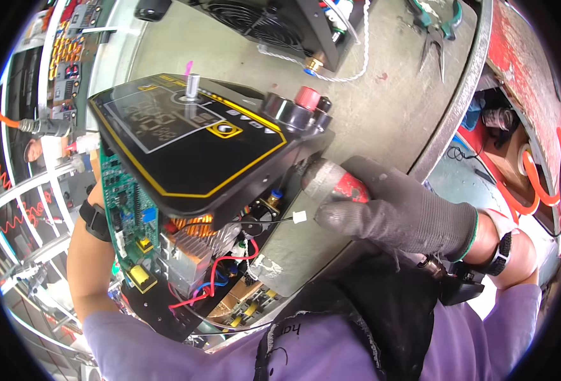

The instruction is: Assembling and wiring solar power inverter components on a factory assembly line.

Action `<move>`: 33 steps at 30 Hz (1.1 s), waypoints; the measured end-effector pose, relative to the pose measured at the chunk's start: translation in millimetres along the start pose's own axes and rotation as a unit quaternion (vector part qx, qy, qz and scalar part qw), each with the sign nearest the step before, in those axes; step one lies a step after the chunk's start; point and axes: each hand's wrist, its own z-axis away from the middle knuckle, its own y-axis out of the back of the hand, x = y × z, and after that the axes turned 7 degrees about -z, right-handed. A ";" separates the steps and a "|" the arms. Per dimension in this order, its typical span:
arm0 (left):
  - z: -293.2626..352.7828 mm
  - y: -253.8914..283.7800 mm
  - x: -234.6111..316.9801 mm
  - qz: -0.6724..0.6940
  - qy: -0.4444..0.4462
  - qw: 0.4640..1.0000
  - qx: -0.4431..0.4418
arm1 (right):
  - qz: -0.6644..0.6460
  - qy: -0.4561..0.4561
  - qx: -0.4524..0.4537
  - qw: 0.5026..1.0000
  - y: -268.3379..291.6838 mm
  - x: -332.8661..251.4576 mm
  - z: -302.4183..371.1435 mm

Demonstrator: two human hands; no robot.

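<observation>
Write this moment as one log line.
Right hand: holding red-grey tool beside black panel; Left hand: mostly hidden behind circuit board; Pliers: on table

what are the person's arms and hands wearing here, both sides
The right hand wears a grey knitted glove with a thin green edge at the cuff, and there is a black wristband above it. The left wrist has a dark band; the left hand itself is hidden, so any glove there can't be told. Both upper arms show light purple sleeves, with the forearms uncovered.

white lettering [242, 118] — black panel [210, 162], dark letters [287, 331] — purple shirt [331, 343]
</observation>
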 end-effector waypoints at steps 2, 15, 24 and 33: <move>-0.9 1.6 1.1 -0.001 0.007 1.000 -0.011 | 0.018 -0.005 0.009 1.000 -2.0 -0.7 -2.1; 6.6 0.0 -10.2 -0.006 0.028 0.999 -0.041 | 0.046 0.022 0.013 0.999 -2.6 -8.7 -9.3; 2.1 2.5 -16.9 -0.006 0.022 0.998 -0.052 | 0.246 -0.064 0.079 0.964 -5.1 -28.1 -0.7; -2.7 -7.8 -22.0 -0.007 -0.006 0.997 -0.070 | 0.351 -0.055 0.115 0.928 -14.9 -23.7 2.3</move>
